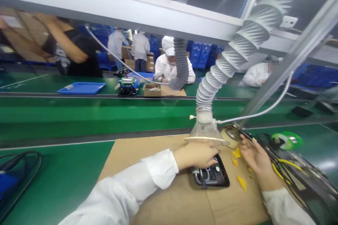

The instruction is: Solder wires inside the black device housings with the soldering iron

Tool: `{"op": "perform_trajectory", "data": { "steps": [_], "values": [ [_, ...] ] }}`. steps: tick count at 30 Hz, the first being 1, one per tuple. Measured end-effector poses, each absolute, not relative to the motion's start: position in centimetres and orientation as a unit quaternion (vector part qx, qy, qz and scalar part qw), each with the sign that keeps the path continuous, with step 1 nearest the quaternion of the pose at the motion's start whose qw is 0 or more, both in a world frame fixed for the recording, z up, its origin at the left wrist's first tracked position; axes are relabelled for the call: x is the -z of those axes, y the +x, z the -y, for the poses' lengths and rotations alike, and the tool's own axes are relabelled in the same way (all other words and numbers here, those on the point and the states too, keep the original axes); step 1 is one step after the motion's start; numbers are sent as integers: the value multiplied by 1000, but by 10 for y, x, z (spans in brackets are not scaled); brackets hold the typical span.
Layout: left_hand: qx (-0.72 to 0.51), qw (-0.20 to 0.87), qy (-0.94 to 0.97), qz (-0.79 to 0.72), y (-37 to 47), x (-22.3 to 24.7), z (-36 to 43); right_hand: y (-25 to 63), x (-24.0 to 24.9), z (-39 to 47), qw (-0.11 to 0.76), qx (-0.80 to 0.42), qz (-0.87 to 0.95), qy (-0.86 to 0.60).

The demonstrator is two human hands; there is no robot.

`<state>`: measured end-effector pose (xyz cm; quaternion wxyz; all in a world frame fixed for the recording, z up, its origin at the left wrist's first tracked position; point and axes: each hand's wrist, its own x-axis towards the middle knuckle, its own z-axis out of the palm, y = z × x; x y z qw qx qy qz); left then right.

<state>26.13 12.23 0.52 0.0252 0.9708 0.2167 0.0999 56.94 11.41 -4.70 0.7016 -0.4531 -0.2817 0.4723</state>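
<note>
A black open device housing (221, 180) with wires and small parts inside lies on a brown cardboard sheet (169, 200). My left hand (196, 154) reaches over its far left part, fingers curled down. The fingertips are partly hidden, so what they pinch cannot be made out. To the right, my right hand (254, 155) is closed palm up around the black handle of a soldering iron (246, 134). The iron's front end points toward a round holder (231, 133). Directly above my left hand hangs a clear fume hood (204, 130).
A grey corrugated hose (224, 61) drops to the hood. Yellow scraps (242, 183) lie between my hands. Dark cables and a green solder reel (287, 140) sit at right. Beyond the green conveyor (79, 112) are a blue tray (81, 88) and a co-worker (174, 65).
</note>
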Motion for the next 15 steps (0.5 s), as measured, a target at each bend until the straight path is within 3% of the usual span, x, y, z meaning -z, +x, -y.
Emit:
{"op": "perform_trajectory", "data": {
  "steps": [8, 12, 15],
  "values": [
    [-192, -36, 980, -41, 262, -26, -70, 560, 54, -109, 716, -522, 202, -417],
    [-205, 80, 973, 71, 262, -3, -15, 555, 55, -105, 682, -554, 212, -428],
    [-118, 207, 958, 162, 271, 38, 16, 551, 52, -101, 629, -588, 236, -451]
  ]
}}
